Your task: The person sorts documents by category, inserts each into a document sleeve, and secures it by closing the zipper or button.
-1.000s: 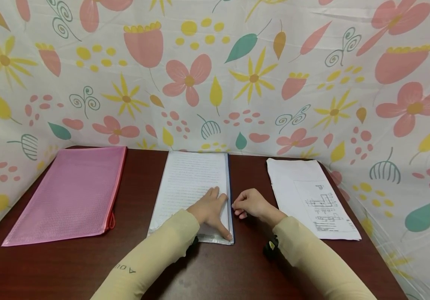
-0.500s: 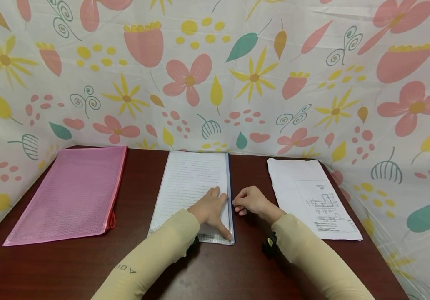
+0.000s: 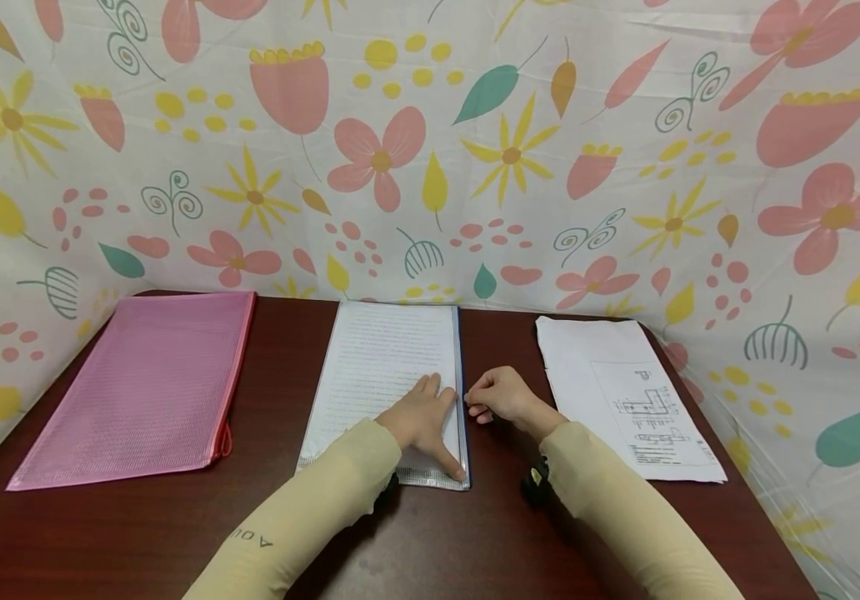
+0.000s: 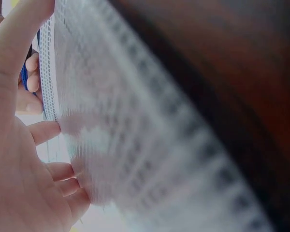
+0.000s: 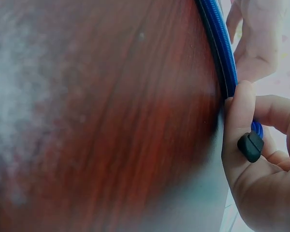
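Nearest the person, two cream sleeves reach over the dark brown table [image 3: 475,533]. The left hand [image 3: 421,417] lies flat on the near right part of the clear mesh zip pouch [image 3: 381,375], fingers straight and slightly spread, thumb stretched back along the pouch's right edge; the left wrist view shows the palm pressed on the mesh over printed lines (blurred there). Just beside it, the right hand [image 3: 501,398] has its fingers curled, thumb and forefinger pinching the small black zipper pull [image 5: 250,146] on the blue zipper [image 5: 217,43] that runs down the pouch's right side. The pull sits about midway along that edge.

The pouch lies in the middle of the table, its long axis running from the person straight toward the back, short ends near and far, with a lined sheet inside. To the left, well apart, a pink mesh pouch [image 3: 145,383] lies on a slight slant, its zipper on its right edge. To the right, a stack of white papers [image 3: 617,392] bears a printed diagram. Farthest back and at both sides hangs a flowered cloth [image 3: 430,142].
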Motion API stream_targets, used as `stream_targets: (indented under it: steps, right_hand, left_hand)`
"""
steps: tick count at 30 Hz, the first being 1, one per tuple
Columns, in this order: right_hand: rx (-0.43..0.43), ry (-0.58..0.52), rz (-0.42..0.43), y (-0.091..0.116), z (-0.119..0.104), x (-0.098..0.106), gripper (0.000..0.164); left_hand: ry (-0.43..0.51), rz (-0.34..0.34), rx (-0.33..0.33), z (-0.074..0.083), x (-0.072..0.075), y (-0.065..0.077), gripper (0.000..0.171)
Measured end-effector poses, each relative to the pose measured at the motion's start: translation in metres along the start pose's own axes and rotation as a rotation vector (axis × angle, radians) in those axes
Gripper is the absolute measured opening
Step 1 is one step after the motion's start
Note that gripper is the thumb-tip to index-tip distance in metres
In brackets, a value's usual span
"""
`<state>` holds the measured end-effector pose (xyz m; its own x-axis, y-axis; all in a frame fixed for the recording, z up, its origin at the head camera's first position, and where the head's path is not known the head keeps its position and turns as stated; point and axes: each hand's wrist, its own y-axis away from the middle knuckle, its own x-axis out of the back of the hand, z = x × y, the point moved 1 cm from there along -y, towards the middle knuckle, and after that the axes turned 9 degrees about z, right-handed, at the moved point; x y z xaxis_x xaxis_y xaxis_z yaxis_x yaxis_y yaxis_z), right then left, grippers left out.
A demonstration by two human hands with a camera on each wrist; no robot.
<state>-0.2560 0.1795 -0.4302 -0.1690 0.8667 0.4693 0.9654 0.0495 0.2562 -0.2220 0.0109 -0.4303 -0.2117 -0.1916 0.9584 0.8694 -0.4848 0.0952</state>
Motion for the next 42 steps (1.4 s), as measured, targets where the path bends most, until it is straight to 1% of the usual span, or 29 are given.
stream_targets:
  steps: [8,15,27,34,42]
  right_hand:
    - [-0.005,0.001,0.013,-0.003,-0.003,0.001,0.012]
    - [-0.018,-0.024,0.034,-0.01,-0.002,0.0,0.01]
    - [-0.024,-0.021,0.09,-0.017,0.0,-0.003,0.012]
    - [-0.039,-0.04,0.101,-0.022,-0.003,-0.002,0.012]
    - [-0.048,-0.036,0.123,-0.028,-0.004,-0.003,0.013]
  left_hand:
    - [0.011,-0.014,0.01,0.001,0.0,0.001,0.12]
    - [0.009,-0.029,0.018,0.0,0.002,0.0,0.122]
    - [0.001,-0.026,0.015,0.001,0.002,0.0,0.122]
    - [-0.005,-0.027,0.019,0.001,0.0,0.0,0.123]
    - [-0.017,-0.022,0.013,0.0,0.0,-0.001,0.123]
